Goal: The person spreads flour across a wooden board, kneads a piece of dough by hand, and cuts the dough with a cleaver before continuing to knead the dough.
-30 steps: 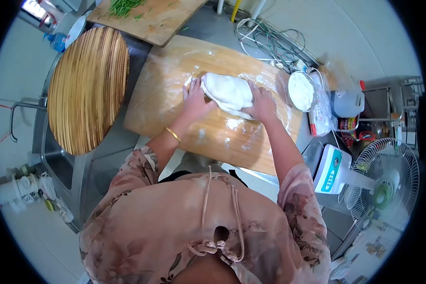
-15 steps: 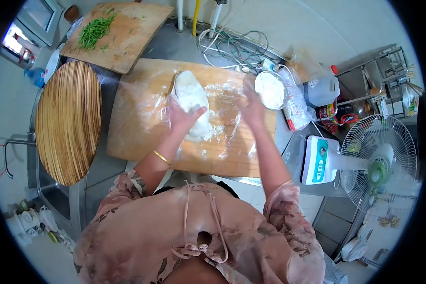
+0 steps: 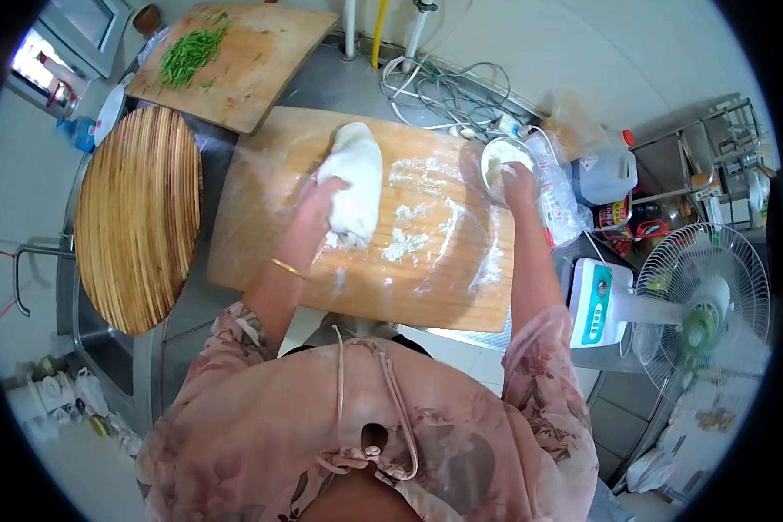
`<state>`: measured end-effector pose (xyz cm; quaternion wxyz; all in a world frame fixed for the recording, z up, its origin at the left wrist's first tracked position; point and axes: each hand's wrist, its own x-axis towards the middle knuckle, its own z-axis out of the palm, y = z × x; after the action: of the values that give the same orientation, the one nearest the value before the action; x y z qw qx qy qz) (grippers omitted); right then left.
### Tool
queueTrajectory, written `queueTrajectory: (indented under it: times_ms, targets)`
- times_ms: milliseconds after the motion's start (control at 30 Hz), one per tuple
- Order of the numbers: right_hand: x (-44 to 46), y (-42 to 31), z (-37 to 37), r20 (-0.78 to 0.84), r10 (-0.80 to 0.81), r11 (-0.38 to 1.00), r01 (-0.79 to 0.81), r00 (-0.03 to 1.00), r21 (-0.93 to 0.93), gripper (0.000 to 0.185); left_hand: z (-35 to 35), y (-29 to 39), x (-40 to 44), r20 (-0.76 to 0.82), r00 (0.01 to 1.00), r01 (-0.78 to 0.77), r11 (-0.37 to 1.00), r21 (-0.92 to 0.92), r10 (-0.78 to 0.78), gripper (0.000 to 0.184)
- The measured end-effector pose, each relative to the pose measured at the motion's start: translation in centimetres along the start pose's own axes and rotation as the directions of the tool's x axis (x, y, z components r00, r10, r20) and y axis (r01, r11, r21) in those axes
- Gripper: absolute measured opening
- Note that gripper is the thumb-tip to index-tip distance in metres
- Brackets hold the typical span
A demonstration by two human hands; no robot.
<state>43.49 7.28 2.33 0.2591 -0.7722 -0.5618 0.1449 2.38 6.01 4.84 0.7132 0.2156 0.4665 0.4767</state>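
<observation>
In the head view, a floured board [image 3: 448,300] lay in front of the person, and a lump of white dough [image 3: 357,178] was on the far half of it, left of its middle, its long side running from the board's far edge toward its near one. The left hand [image 3: 320,200] gripped the dough at its left side, the thumb laid over the top; the other fingers were mostly hidden, so I could not tell whether they were spread or pressed together. A gold bangle [image 3: 289,268] circled that wrist, above the board's near left part.

The right hand [image 3: 518,183] reached into a bowl [image 3: 485,174] of flour [image 3: 498,155] at the board's far right corner. Its fingers pointed down into the bowl and looked drawn together, but whether they pinched any flour I could not tell. Loose flour [image 3: 404,244] was scattered in patches and streaks over the board, right of the dough.

Beyond the board's far left corner was a cutting board [image 3: 248,83] with cut greens [image 3: 190,58] on it. An oval-looking slatted wooden piece [image 3: 137,222] stood left of the floured board, a tangle of cables [image 3: 444,97] lay past its far edge, and a clear plastic package [image 3: 561,209] and a fan [image 3: 701,322] were to its right.
</observation>
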Motion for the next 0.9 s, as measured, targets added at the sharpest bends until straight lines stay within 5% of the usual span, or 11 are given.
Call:
queueTrajectory:
  times_ms: [67, 167, 200, 267, 367, 533, 633, 900]
  targets:
    - [-3.9, -2.4, -0.1, 0.015, 0.116, 0.968, -0.116, 0.993, 0.224, 0.030, -2.3, 1.7, -0.6, 0.108, 0.988, 0.141, 0.925, -0.353, -0.110, 0.053]
    - [-13.7, -6.1, 2.2, -0.030, -0.060, 0.981, 0.065, 0.998, 0.185, 0.035, -8.7, 1.9, 0.8, 0.194, 0.981, 0.107, 0.765, -0.635, 0.025, 0.046]
    - [-16.7, -5.9, 2.9, -0.023, -0.092, 0.985, 0.094, 0.996, 0.141, 0.038, -9.7, 2.8, 0.2, 0.250, 0.967, 0.119, 0.771, -0.626, 0.053, 0.046]
    - [-20.8, -3.7, 4.1, -0.066, -0.207, 0.938, 0.179, 0.976, -0.296, 0.053, -11.3, 4.8, -2.1, 0.354, 0.928, 0.137, 0.781, -0.610, 0.114, 0.047]
    - [-22.9, -6.7, 2.7, -0.003, 0.088, 0.904, -0.082, 0.996, -0.420, 0.072, -13.9, 5.9, -3.7, 0.306, 0.943, 0.091, 0.782, -0.617, 0.131, 0.044]
    - [-16.2, -13.1, 6.2, 0.231, 0.054, 0.935, 0.032, 0.972, -0.353, 0.082, -15.3, 5.7, -5.5, 0.218, 0.971, 0.051, 0.800, -0.598, 0.102, 0.043]
    - [-13.3, -17.9, 10.8, 0.353, -0.169, 0.894, 0.294, 0.920, -0.337, 0.079, -15.6, 5.9, -5.4, 0.237, 0.969, 0.091, 0.788, -0.609, 0.071, 0.044]
    - [-16.8, -28.8, 17.4, 0.650, -0.481, 0.732, 0.678, 0.589, -0.072, 0.076, -14.8, 7.2, -4.3, 0.249, 0.964, 0.098, 0.756, -0.647, 0.088, 0.045]
